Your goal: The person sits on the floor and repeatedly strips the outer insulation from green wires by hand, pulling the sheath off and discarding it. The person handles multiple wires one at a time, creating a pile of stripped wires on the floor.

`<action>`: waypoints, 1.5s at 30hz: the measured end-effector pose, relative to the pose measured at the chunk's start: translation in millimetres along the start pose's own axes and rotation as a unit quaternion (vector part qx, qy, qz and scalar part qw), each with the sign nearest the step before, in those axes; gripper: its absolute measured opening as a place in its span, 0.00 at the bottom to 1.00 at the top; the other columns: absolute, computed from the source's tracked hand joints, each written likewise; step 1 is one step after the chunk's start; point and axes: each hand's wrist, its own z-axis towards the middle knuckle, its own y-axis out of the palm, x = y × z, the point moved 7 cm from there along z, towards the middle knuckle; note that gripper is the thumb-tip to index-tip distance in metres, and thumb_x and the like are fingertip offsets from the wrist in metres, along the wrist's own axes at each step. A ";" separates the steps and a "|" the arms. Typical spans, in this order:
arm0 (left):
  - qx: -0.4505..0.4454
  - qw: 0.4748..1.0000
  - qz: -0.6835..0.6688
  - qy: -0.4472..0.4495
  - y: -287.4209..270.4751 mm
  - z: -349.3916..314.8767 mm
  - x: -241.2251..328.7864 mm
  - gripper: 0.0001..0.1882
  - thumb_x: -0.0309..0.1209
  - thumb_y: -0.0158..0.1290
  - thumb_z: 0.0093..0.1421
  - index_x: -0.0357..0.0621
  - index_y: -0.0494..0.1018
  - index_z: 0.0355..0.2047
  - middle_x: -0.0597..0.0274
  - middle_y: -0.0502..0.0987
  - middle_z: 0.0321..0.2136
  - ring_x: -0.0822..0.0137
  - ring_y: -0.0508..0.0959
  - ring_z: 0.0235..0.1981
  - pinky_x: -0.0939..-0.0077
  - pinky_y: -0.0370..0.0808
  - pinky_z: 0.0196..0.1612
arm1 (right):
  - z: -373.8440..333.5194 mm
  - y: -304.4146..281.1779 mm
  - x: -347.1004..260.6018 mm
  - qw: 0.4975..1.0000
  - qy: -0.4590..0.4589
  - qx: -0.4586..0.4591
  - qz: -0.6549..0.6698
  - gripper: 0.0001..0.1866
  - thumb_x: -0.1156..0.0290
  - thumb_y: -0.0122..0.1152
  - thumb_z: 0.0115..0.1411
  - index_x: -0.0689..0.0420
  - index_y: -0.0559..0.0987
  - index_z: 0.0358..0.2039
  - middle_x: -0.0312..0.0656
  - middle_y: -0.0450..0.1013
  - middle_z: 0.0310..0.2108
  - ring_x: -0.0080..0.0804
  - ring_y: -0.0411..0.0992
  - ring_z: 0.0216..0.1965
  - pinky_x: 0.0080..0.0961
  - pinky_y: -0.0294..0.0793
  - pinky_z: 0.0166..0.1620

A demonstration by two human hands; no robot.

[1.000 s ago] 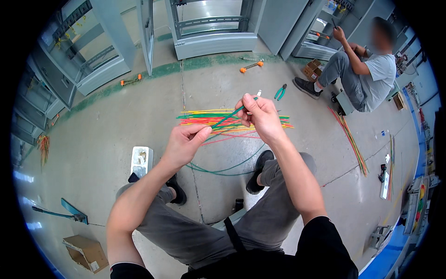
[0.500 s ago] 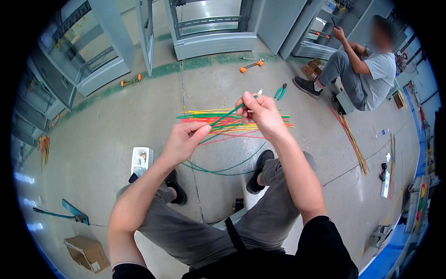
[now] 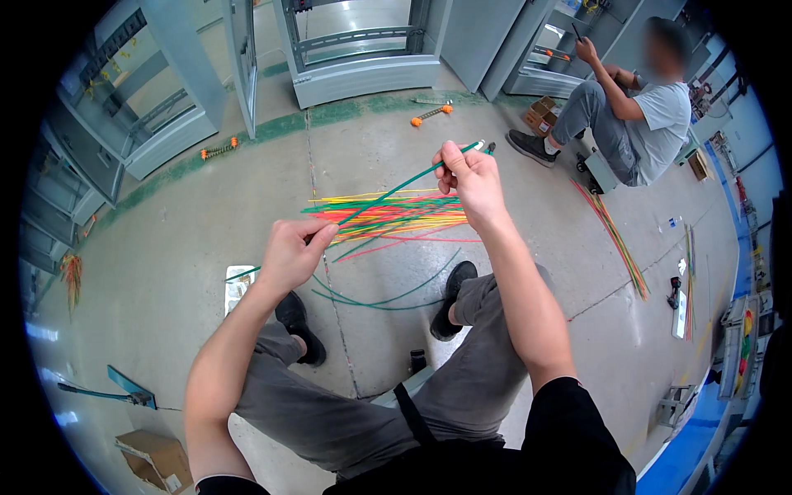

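1. Presently, in the head view, the left hand [image 3: 290, 249] has its thumb and forefinger clamped on a green wire [image 3: 379, 200], with the other fingers curled in together
2. The right hand [image 3: 472, 177] pinches the same wire near its far end, thumb pressed against the forefinger, the remaining fingers bent beneath
3. Between the two hands the wire runs nearly straight, rising to the right above the floor [image 3: 198, 214]; a small pale piece shows at its tip, and a green end juts out to the left of the left hand, over a white tray [image 3: 230, 301]
4. Just beside the wire's tip is the dark head of a pair of pliers [image 3: 492, 148], the rest hidden behind the right hand
5. Below and beyond the hands, red, yellow and green wires [image 3: 388, 216] lie in a loose bundle, with a curved green strand [image 3: 384, 306] nearer the person's black shoes [image 3: 452, 309]
6. Farther off, a rod with orange ends [image 3: 431, 115] lies before an open grey metal cabinet [image 3: 367, 81]
7. At upper right a seated co-worker [image 3: 664, 124] holds up a thin dark object [image 3: 576, 31], near an open cardboard box [image 3: 540, 116]
8. At lower left sits a blue tool with a long lever [image 3: 132, 389]
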 end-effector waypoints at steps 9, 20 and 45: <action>-0.006 0.999 -0.025 0.030 -2.2 6.3 -6.7 0.10 0.30 0.53 0.60 0.35 0.78 0.35 0.68 0.66 0.14 0.79 0.62 0.18 0.79 0.60 0.21 | -5.8 16.3 26.7 0.991 0.063 -0.008 0.115 0.18 0.58 0.51 0.66 0.61 0.76 0.30 0.34 0.69 0.21 0.19 0.64 0.19 0.18 0.65 0.24; -0.030 0.990 -0.134 -0.042 -16.6 4.3 -15.9 0.10 0.31 0.54 0.61 0.35 0.79 0.34 0.75 0.68 0.16 0.82 0.61 0.20 0.82 0.59 0.22 | 24.1 -25.1 9.8 0.982 0.077 0.008 0.173 0.18 0.58 0.52 0.65 0.60 0.75 0.28 0.34 0.68 0.21 0.18 0.63 0.20 0.16 0.63 0.23; 0.097 0.987 0.027 0.127 -12.8 2.2 13.1 0.09 0.29 0.55 0.59 0.32 0.75 0.28 0.64 0.71 0.17 0.76 0.67 0.19 0.76 0.63 0.22 | -3.5 13.0 12.2 0.987 0.106 -0.014 0.117 0.16 0.60 0.55 0.64 0.61 0.76 0.30 0.35 0.71 0.22 0.17 0.64 0.20 0.15 0.62 0.24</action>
